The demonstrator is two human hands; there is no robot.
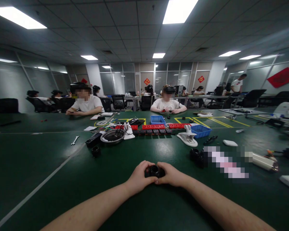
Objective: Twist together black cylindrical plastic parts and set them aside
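Observation:
Both my hands close around a black rounded part (154, 170) with a ring-shaped opening on top, low over the green table. My left hand (140, 177) wraps its left side, and my right hand (171, 175) wraps the right. The thumbs come together at its near edge. Fingers hide most of its sides, and its exact kind is unclear. A small black cylindrical piece (95, 151) stands to the left beyond my hands. To the right lies a larger black rounded object (197, 156), beside a blurred-out strip.
Across the green table (62, 205) are red socket strips (153, 126), blue bins (201, 131) (158, 120), a round mesh-like dish (113, 136), a white clip base (188, 137) and a wrench (74, 140). A cream cylinder (262, 161) lies right. Two people sit opposite.

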